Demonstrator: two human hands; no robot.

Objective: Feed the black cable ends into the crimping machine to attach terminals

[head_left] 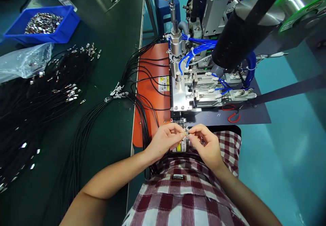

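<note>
My left hand (166, 140) and my right hand (206, 144) meet in front of the machine, thumbs and fingertips pinched together. Between the fingertips is a tiny light-coloured piece (186, 132), too small to name. Just beyond the fingers lies the machine's small metal front fixture (181, 120). A label with a yellow patch (179, 147) shows below the hands. Left of my left hand, a bundle of black cables (142, 115) runs over an orange-red plate (152, 53), and its metal-tipped ends (117, 92) rest on the dark table.
The machine (182, 97) has metal cylinders and blue air hoses (201, 46). A black cylinder (234, 39) overhangs at right, beside a green-rimmed wire spool (302, 3). Red-handled scissors (233, 116) lie nearby. On the dark table (112, 46) are a blue bin (63, 25), a plastic bag (28, 61) and heaped cables (40, 100).
</note>
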